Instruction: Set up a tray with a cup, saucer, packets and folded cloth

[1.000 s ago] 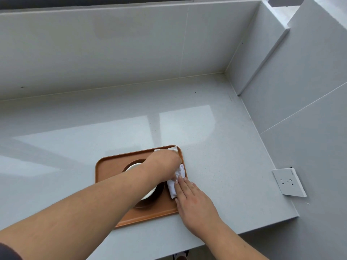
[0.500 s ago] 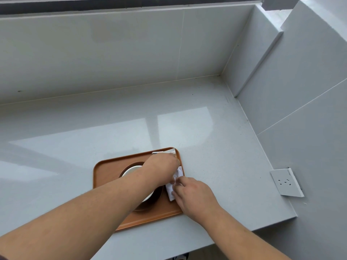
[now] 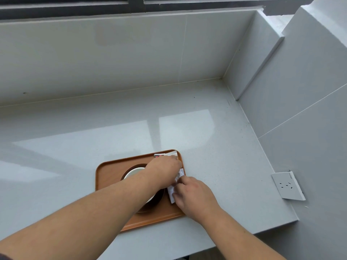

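An orange-brown tray [image 3: 107, 174] lies near the counter's front edge. On it stands a white cup [image 3: 133, 172] on a dark saucer [image 3: 155, 203], mostly hidden by my left forearm. Packets [image 3: 166, 154] lie in the tray's far right corner. A folded white cloth [image 3: 173, 190] lies along the tray's right side. My left hand [image 3: 163, 171] reaches across the cup with its fingers down on the cloth's far end. My right hand [image 3: 193, 196] pinches the cloth's near part with curled fingers.
The pale grey counter [image 3: 216, 147] is bounded by tiled walls at the back and right. A white wall socket [image 3: 287, 185] sits on the right wall, low, near the counter's front corner. A dark window frame [image 3: 135, 2] runs along the top.
My right hand has gone from lying flat on the cloth to curling its fingers around it. The left hand stays on the cloth's far end. The view has tilted up slightly.
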`<state>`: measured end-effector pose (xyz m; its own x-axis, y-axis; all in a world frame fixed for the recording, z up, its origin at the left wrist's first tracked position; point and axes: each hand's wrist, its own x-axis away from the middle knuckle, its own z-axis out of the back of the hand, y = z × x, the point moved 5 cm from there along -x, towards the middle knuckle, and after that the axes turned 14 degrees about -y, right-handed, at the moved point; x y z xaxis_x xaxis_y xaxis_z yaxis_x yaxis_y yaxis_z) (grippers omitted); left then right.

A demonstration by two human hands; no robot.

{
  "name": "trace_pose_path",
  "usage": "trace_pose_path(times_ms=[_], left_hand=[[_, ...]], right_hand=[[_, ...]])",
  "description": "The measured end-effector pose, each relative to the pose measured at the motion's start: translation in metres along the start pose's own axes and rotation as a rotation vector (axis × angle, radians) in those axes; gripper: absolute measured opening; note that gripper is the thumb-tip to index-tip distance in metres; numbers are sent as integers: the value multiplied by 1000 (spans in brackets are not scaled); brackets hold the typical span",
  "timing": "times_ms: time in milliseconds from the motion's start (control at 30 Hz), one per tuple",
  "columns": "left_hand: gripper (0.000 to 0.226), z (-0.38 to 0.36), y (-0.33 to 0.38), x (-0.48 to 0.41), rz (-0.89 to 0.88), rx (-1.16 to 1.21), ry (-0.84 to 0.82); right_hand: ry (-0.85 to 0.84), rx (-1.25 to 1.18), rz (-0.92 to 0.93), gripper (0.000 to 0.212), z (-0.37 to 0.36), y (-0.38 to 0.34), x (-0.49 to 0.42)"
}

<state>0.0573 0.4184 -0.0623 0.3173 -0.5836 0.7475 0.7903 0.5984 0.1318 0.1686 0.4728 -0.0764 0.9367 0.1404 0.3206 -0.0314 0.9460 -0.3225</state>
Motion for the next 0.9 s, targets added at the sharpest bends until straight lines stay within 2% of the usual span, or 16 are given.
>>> trace_pose_path(times_ms=[233,367,567,733,833,900], left_hand=[[24,-8,-5,9,-65,-150,200],[20,-7,-14,16,-79,-144,263],[32,6,-39,32,-40,-70,296],[42,23,-55,50,-9,-33,388],[52,32,-66,61,18,-24,463],[61,39,-70,71,55,-1,502]], right_hand=[[79,10,23,18,11,0,-12],[151,4,6,14,23,-3,-16],[178,1,-30,22,49,-5,-27],[199,-17,-25,24,80,-15,-38],[222,-9,-27,36,92,-19,-45],[169,-21,-83,58,102,-22,-51]])
